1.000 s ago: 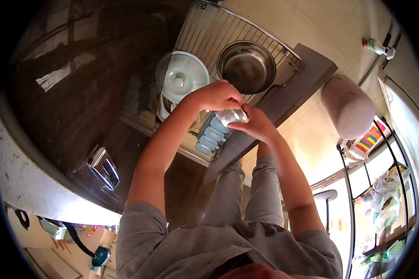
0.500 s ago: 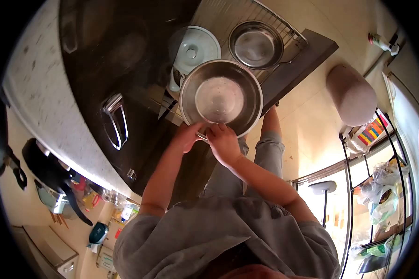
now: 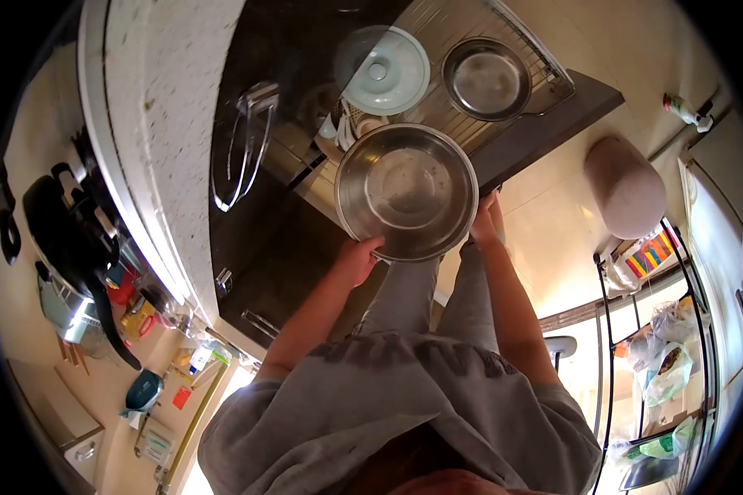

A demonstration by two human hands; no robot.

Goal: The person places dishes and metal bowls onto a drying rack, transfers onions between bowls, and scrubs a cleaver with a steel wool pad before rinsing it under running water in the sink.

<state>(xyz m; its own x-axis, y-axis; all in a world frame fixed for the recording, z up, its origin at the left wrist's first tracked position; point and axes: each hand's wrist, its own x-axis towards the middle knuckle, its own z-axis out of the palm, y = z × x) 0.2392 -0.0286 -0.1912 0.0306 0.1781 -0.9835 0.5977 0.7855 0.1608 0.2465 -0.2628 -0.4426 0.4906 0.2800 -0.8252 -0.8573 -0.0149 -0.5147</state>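
Note:
A wide stainless steel bowl [image 3: 407,190] is held level over the front of an open drawer. My left hand [image 3: 357,261] grips its near left rim, thumb over the edge. My right hand [image 3: 487,218] is beside the bowl's right side at the drawer front [image 3: 545,136]; its fingers are partly hidden, and I cannot tell what they hold. In the drawer's wire rack lie a second steel bowl [image 3: 486,79] and a pale green lid [image 3: 388,73], with white spoons [image 3: 344,130] near the lid.
A speckled counter [image 3: 161,124] runs along the left, with a black pan [image 3: 54,227] beyond it. A pinkish bin [image 3: 625,188] and a spray bottle [image 3: 686,113] stand on the floor at right. A black shelf rack [image 3: 611,363] holding plastic bags is at lower right.
The view has shifted. The small metal item in my hands a second ago is out of sight. A large bowl came into my hands, and my right hand has moved from its near rim to the drawer front.

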